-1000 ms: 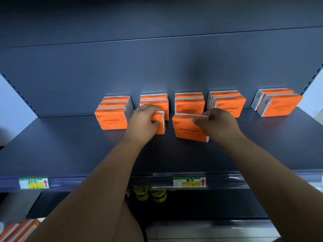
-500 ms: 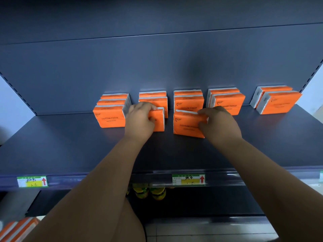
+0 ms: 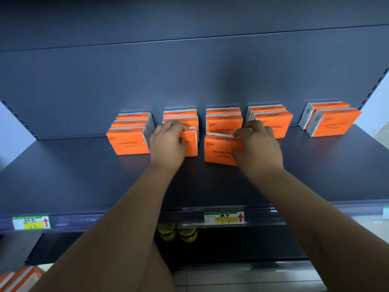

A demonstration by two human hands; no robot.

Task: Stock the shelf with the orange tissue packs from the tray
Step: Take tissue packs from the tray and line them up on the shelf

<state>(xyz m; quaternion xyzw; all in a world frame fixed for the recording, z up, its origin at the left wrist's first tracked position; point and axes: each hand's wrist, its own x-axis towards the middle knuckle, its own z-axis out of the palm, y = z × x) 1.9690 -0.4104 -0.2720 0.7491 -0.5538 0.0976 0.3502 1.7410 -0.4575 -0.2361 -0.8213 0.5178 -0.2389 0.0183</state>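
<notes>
Several orange tissue packs stand in rows on the dark shelf, against its back panel. My left hand grips the front pack of the second row, upright on the shelf. My right hand holds the front pack of the third row by its right end; that pack stands slightly askew, a little ahead of the pack behind it. Leftmost is a row of three. Two rows of two stand to the right. More orange packs show at the bottom left corner.
Price labels with red arrows sit on the shelf's front rail. Yellow-green items stand on the lower shelf beneath. Bare shelf surface lies in front of the packs and at both ends.
Both hands pushed their packs a little farther back toward the rows. The right pack now stands more upright, closer to the pack behind it.
</notes>
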